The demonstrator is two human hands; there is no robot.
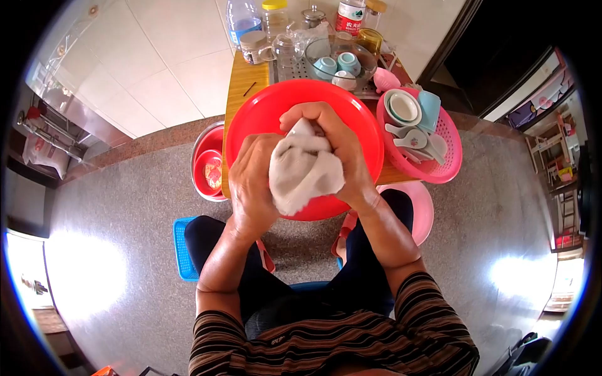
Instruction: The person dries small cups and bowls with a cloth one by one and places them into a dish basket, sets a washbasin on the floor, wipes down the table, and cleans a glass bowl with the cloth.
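Note:
A bunched whitish cloth [304, 175] is between my two hands, above a large red basin [248, 116]. My left hand [251, 182] is closed round the cloth's left side. On the other side, my right hand [342, 150] wraps over the top and right of it. A small pale, glossy object [302, 127] pokes out at the cloth's top, between my hands; most of it is hidden, so I cannot tell what it is. The basin sits on a wooden table [241, 78].
A pink basket [448, 166] with bowls and spoons is right of the basin. Behind stand a glass bowl [313, 56] with cups, jars and bottles. Red bowls [210, 172] lie to the left, a blue basket [182, 250] and pink basin [423, 210] lower down.

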